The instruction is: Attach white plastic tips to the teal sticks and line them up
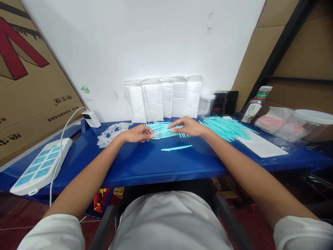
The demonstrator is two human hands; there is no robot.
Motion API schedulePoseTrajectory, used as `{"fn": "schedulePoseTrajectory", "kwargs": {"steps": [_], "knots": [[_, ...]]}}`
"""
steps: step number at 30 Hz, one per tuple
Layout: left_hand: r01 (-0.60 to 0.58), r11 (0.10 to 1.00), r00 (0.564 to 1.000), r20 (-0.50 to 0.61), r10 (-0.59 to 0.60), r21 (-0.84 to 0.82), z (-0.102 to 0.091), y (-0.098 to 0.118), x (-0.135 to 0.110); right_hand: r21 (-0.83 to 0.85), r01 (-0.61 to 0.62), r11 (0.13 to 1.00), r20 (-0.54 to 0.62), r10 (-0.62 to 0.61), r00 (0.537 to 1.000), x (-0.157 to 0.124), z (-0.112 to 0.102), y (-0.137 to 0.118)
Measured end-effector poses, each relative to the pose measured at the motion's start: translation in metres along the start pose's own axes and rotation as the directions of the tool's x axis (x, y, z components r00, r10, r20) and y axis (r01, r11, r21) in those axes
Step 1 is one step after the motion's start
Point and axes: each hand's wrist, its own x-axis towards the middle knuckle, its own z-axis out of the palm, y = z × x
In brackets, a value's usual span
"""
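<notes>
My left hand (140, 133) is closed, its fingers curled and pinching a small translucent sleeve (155, 135) by its end. Just to its right, my right hand (186, 125) reaches over a bunch of turquoise eyebrow razors (164, 126), thumb and forefinger stretched out and a little apart at the razors. Whether a fingertip touches one I cannot tell. In front of both hands lies a single turquoise razor (177, 148). A heap of translucent sleeves (113, 133) is left of my left hand. A large pile of turquoise razors (225, 127) spreads to the right.
White padded envelopes (153, 100) lean on the wall behind the blue table (145, 166). At left are a power strip (43, 166) and a white charger (91, 119). To the right stand a bottle (256, 104), a clear jar (309, 126) and a flat white envelope (267, 146).
</notes>
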Motion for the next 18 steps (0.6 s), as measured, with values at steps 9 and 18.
{"fn": "schedulePoseTrajectory", "kwargs": {"steps": [9,18], "knots": [[-0.045,0.998,0.999,-0.022,0.044,-0.033,0.004,-0.001,0.002,-0.049,0.009,0.999,0.040,-0.007,0.999,-0.002,0.004,-0.008],[-0.136,0.991,0.946,-0.295,0.133,0.010,0.030,-0.004,0.018,-0.062,0.040,0.997,-0.018,-0.041,0.999,0.003,0.012,0.005]]}}
